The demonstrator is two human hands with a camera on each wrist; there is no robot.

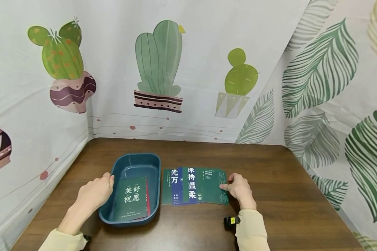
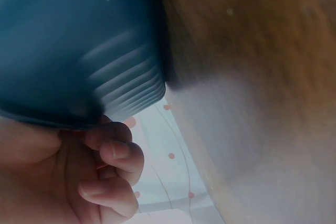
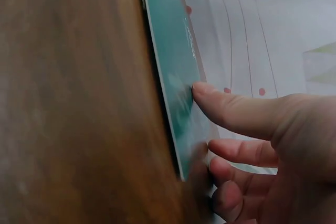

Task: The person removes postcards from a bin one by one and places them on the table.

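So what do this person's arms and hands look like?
The left hand and right hand are ungloved. Both sleeves are pale cream. A small black device with a yellow label sits by the right one; something black shows beside the left.

At least seven cards (image 1: 215,186), one basin (image 1: 139,159)

One surface (image 1: 282,188) carries them: at least two cards in the basin and at least five in an overlapping row, the exact number hidden. There are two grips, one left grip (image 1: 95,191) and one right grip (image 1: 239,188), two sleeves (image 1: 252,228) and two black wrist devices (image 1: 230,223), one barely showing. Three whole cacti (image 1: 160,59) are printed behind.
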